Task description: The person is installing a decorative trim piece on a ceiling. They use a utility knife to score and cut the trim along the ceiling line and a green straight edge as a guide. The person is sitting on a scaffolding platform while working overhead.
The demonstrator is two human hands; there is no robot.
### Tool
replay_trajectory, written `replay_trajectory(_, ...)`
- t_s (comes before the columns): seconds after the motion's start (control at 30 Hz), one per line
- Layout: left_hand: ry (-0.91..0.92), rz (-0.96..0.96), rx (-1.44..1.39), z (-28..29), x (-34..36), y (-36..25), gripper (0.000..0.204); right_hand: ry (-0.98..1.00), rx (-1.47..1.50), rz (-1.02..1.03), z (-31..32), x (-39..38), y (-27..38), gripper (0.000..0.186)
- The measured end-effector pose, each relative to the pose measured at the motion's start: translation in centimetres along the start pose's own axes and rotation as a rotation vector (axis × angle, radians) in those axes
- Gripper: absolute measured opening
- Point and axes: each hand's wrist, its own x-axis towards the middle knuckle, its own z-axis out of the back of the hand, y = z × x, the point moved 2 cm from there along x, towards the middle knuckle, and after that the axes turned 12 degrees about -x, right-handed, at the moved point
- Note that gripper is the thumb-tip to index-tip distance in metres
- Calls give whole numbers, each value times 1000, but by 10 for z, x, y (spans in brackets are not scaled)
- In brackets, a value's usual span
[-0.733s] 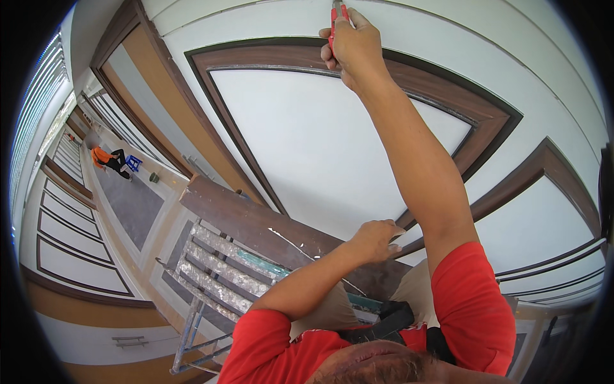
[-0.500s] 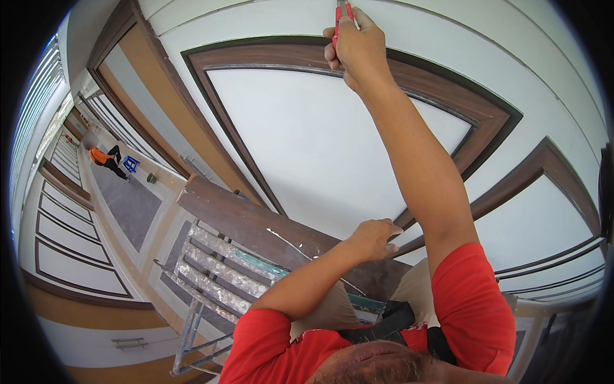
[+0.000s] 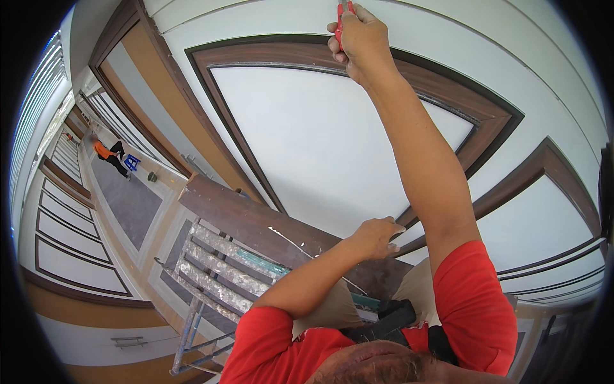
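My right hand [image 3: 362, 43] is raised high, closed round a red-handled tool [image 3: 341, 22], apparently a utility knife, held at the white wall [image 3: 460, 32] just above a brown-framed white panel [image 3: 294, 141]. The tool's tip is cut off by the upper edge of the view. Lower down, my left hand [image 3: 379, 235] rests by the bottom edge of that frame, fingers slightly bent and apart, with nothing visible in them. A dark brown ledge or board [image 3: 256, 227] runs beneath it.
A paint-spattered slatted metal scaffold [image 3: 214, 276] stands at lower left. Down the corridor [image 3: 125, 205] at left, a person in orange [image 3: 107, 152] is near a blue stool [image 3: 132, 162] and a small bucket [image 3: 152, 176]. A door [image 3: 147, 96] stands left of the panel.
My right hand, with the red tool, has shifted slightly right and up along the wall. My left hand stays in place. The person in orange has moved only slightly.
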Motion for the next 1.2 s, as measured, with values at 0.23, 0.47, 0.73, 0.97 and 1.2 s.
replay_trajectory(0.23, -37, -29, -27, -10, 5, -1, 57, 38, -100, -39, 15, -14, 15, 43)
replay_trajectory(0.47, -69, -54, -53, -10, 12, -7, 64, 306, -70, 18, 28, -36, 8, 49)
replay_trajectory(0.73, -916, -39, -537, 144, 21, 33, 30, 266, -78, 93, 82, -127, 16, 56)
replay_trajectory(0.97, -1175, -280, -1011, 343, 22, -52, 75, -12, -24, 128, 167, -201, 11, 52)
replay_trajectory(1.2, -1228, -297, -1081, 385, 66, -72, 56, -169, -17, 92, 222, -236, 5, 53)
